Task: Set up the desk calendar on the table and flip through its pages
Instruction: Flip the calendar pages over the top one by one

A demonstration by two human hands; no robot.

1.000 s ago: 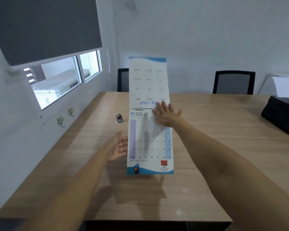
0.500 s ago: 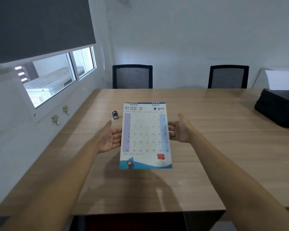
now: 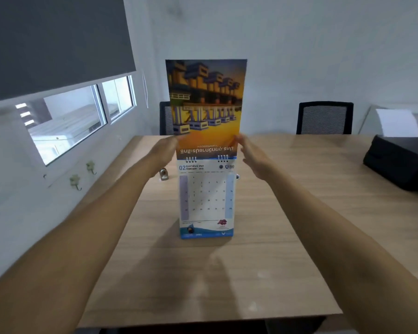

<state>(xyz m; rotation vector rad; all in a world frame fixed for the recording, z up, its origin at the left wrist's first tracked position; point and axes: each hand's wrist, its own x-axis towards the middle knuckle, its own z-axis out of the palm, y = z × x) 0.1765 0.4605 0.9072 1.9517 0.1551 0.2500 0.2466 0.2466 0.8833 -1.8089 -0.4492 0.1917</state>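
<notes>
The desk calendar (image 3: 206, 201) stands upright on the wooden table (image 3: 299, 225), its front page showing February. One page (image 3: 206, 104) is raised straight up over the spiral binding, and I see its orange photo side upside down. My left hand (image 3: 164, 153) is at that page's left edge just above the binding, fingertips touching it. My right hand (image 3: 253, 156) is at the right edge at the same height, fingers stretched out against it. Both hands are blurred by motion.
A small metal object (image 3: 164, 175) lies on the table behind the calendar's left side. A black machine (image 3: 400, 162) sits at the right edge of the table. Two black chairs (image 3: 324, 118) stand along the far side. Wall hooks (image 3: 75, 182) hang below the window at left.
The January page has been lifted up over the binding, so February now shows. Both hands moved from the calendar's lower sides up to the raised page's edges.
</notes>
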